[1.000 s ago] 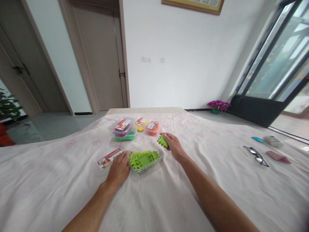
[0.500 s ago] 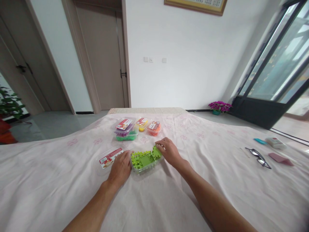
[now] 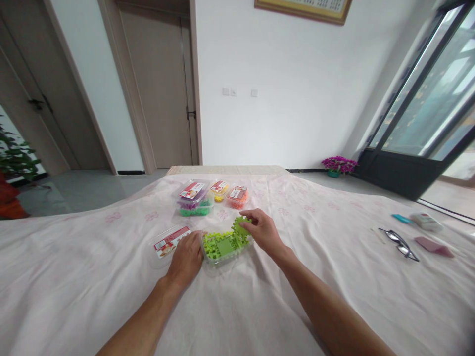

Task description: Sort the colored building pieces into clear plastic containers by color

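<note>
My right hand (image 3: 262, 230) is closed in a pinch on a lime-green toothed building piece (image 3: 241, 225), raised over the right end of an open clear plastic box (image 3: 222, 259). Lime-green building pieces (image 3: 223, 246), some with flat square faces, fill the box. At the box's left side, my left hand (image 3: 188, 252) has its fingers closed on the rim, though the fingertips are partly hidden. A clear lid (image 3: 171, 242) with a red and white label lies on the cloth, left of the box and partly under that hand.
Behind stand a box of purple and green pieces (image 3: 195, 198), a yellow one (image 3: 218, 190) and an orange one (image 3: 237, 197). To the right on the pale cloth (image 3: 315, 277) lie eyeglasses (image 3: 399, 243), a pink cloth (image 3: 433, 246), a white packet (image 3: 426, 221) and a blue item (image 3: 402, 218).
My right hand has lifted the lime-green building piece slightly out of the box and tilted it, so its toothed face shows. My left hand stays at the box's left side.
</note>
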Action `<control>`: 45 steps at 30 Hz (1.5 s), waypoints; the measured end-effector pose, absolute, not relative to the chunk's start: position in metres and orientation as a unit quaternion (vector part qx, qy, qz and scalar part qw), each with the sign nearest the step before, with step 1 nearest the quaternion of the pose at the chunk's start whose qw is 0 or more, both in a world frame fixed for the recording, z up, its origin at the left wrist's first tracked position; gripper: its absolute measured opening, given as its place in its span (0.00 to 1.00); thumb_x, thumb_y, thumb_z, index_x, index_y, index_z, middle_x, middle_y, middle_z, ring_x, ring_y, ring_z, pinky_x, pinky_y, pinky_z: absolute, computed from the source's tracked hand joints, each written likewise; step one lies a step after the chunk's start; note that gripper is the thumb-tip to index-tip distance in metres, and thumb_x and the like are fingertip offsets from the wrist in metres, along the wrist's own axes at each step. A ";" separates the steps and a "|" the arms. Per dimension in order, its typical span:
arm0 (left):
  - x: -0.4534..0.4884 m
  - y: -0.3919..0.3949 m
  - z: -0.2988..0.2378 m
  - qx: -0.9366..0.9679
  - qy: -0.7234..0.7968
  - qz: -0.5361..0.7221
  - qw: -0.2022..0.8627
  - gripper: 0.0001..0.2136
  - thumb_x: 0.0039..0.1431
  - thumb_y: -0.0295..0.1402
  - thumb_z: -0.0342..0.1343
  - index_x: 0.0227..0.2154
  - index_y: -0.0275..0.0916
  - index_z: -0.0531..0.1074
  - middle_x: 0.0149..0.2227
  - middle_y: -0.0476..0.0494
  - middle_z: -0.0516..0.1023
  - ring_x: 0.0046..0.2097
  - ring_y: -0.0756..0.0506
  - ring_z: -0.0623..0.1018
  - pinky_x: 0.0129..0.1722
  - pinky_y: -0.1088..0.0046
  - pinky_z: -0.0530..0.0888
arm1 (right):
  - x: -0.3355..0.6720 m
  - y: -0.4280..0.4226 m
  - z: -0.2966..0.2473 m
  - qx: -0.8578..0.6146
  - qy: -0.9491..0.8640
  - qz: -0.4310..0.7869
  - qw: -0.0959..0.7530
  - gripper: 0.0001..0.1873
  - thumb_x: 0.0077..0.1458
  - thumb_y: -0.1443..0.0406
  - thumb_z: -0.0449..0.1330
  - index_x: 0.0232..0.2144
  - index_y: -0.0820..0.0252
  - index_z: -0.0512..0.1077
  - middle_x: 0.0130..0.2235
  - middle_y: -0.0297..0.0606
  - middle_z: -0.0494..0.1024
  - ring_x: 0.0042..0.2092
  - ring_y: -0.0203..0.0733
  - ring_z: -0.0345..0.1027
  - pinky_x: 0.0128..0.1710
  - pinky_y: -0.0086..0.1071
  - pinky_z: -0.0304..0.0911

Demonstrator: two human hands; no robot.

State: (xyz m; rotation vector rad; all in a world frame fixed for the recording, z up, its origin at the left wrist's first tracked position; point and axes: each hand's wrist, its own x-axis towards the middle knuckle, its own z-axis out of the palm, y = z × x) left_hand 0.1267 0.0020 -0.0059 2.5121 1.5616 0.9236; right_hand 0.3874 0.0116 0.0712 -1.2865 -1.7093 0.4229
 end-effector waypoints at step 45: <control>0.059 0.015 0.030 0.656 0.744 0.058 0.110 0.48 0.42 0.59 0.62 0.66 0.44 0.58 0.70 0.23 0.51 0.68 0.23 0.56 0.59 0.40 0.57 | 0.391 0.018 0.037 -0.460 -0.759 0.060 0.458 0.12 0.65 0.62 0.55 0.38 0.55 0.79 0.40 0.42 0.80 0.45 0.46 0.72 0.50 0.42 0.65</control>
